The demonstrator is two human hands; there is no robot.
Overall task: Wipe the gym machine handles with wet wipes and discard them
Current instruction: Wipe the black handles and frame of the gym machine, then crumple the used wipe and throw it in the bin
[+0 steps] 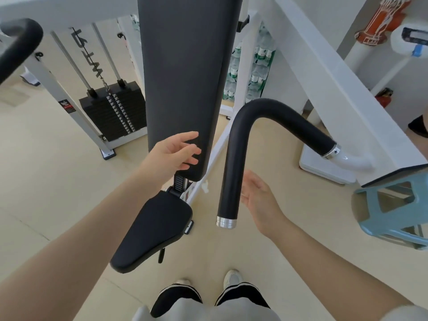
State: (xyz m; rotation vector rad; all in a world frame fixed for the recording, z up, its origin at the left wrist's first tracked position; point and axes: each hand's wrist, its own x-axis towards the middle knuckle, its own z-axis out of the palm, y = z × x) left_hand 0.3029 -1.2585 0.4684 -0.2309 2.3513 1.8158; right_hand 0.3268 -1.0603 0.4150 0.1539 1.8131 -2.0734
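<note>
A black padded handle [234,158] bends down from the white machine arm and ends in a silver cap in front of me. My right hand [259,198] hovers just right of its lower end, fingers relaxed, holding nothing. With loosely spread fingers, my left hand [176,151] is in front of the lower part of the black back pad [185,77]; I cannot tell whether it touches. A second black handle [18,42] curves at the upper left. No wet wipe shows in either hand.
The black seat pad [152,232] sits below the back pad. A weight stack [113,107] stands at the left. A light blue plastic stool [393,212] is at the right. Bottled water packs [254,70] are stacked behind the machine. Beige floor lies around my feet.
</note>
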